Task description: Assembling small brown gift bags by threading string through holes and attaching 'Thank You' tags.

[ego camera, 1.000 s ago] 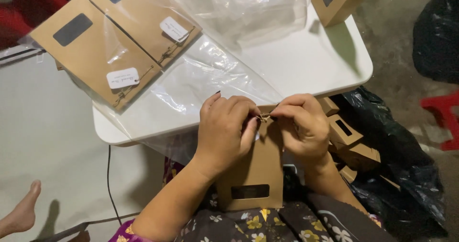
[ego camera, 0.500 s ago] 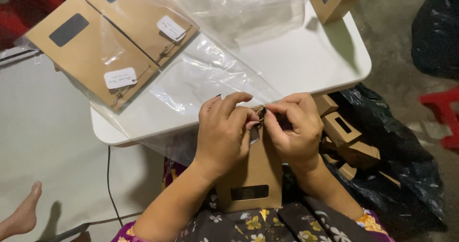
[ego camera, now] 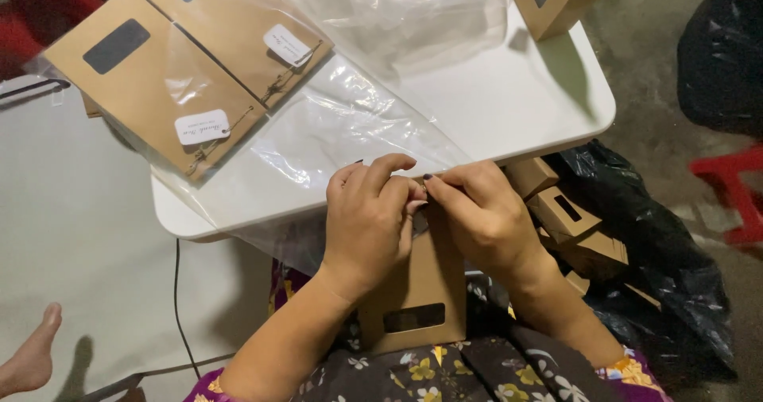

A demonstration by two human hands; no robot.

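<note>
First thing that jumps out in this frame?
Two hands, left hand and right hand, pinched together at the top edge of a brown box standing on the lap, low centre. Behind them, a white table carries clear bags, and two flat brown boxes with white tags lie at upper left.

On the white bench (ego camera: 509, 108), two bagged kraft packets (ego camera: 159, 92) lie at its left end, clear plastic bags (ego camera: 397, 13) heaped behind. A black sack (ego camera: 660, 291) of small boxes (ego camera: 568, 215) sits right of the bench.
</note>
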